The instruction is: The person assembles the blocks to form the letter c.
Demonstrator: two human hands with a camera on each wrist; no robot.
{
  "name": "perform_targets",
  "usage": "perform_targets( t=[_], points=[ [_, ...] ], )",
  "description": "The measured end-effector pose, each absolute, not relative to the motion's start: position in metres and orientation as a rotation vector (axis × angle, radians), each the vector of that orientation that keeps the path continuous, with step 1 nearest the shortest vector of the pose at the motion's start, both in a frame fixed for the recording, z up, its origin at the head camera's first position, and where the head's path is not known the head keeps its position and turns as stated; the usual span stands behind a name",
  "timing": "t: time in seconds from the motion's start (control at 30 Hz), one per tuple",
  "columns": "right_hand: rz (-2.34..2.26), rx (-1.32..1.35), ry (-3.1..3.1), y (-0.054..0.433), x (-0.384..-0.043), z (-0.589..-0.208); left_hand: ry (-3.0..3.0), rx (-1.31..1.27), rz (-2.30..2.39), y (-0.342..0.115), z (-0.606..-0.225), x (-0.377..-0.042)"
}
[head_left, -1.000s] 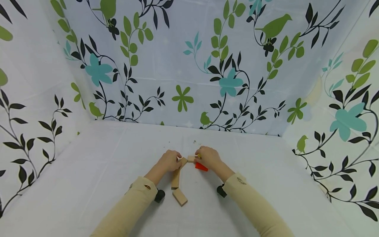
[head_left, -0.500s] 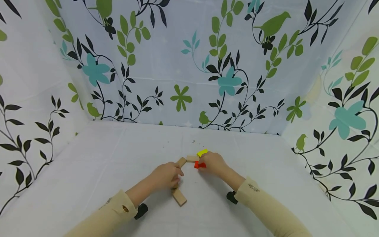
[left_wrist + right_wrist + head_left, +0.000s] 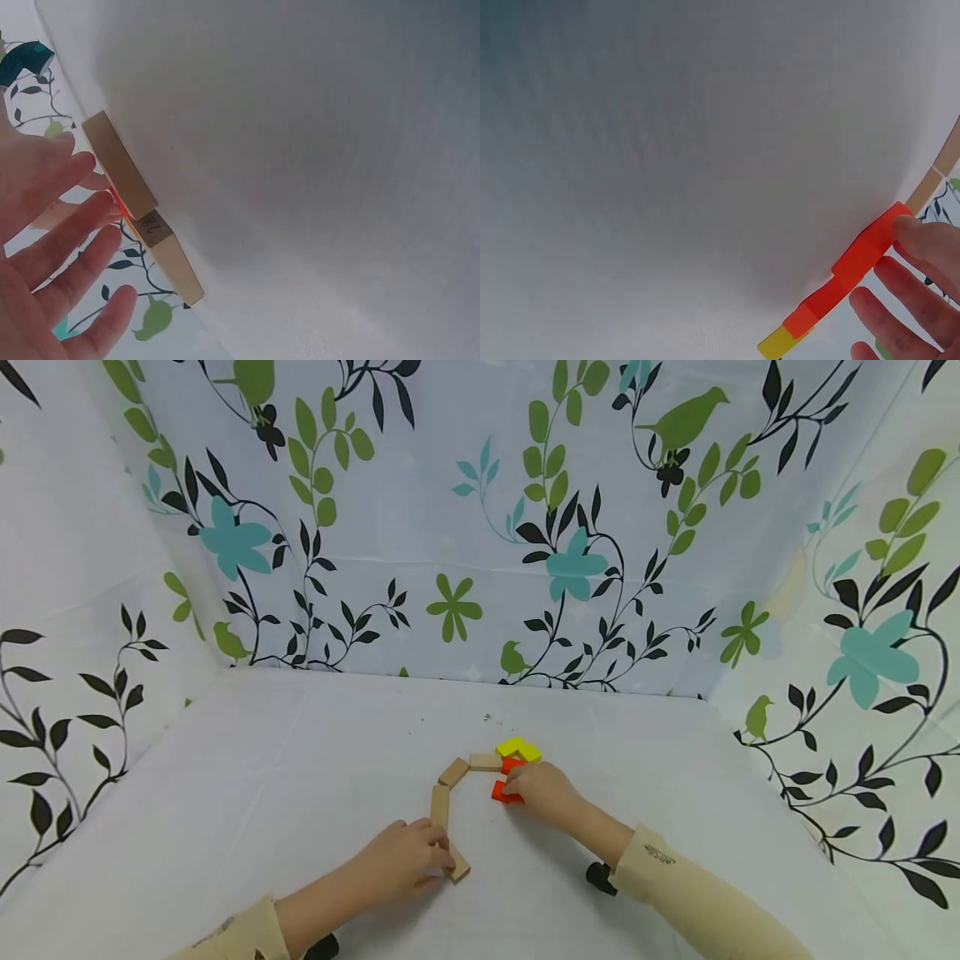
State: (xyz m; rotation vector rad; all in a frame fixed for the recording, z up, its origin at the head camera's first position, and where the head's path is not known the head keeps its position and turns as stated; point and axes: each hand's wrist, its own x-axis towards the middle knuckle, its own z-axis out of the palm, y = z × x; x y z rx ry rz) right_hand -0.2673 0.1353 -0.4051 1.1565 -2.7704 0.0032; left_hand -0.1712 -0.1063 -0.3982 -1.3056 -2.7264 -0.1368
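Observation:
In the head view, my left hand rests by the nearest wooden block, fingertips at its left side. Its fingers are spread and fairly straight in the left wrist view, close to that block's plain long side. My right hand pinches the nearer red block between thumb and fingers, partly covering it. A second red block lies just behind it, beside the right end of the back wooden block. Two yellow blocks sit behind the red one.
Several wooden blocks, among them a slanted one and a long one, form a curve open to the right on the white cloth. Printed cloth walls stand behind and at both sides.
My left hand has moved from the slanted wooden block down to the nearest one. My right hand has left the yellow blocks, and the nearer red block has shifted slightly toward me.

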Motion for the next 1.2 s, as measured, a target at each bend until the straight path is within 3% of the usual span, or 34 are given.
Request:
perform_targets(
  t=[1.2],
  points=[
    [0.071,1.546,-2.709,0.135,-0.19,-0.4,-2.835,-1.317,-0.012,-0.115,-0.402,-0.157]
  ],
)
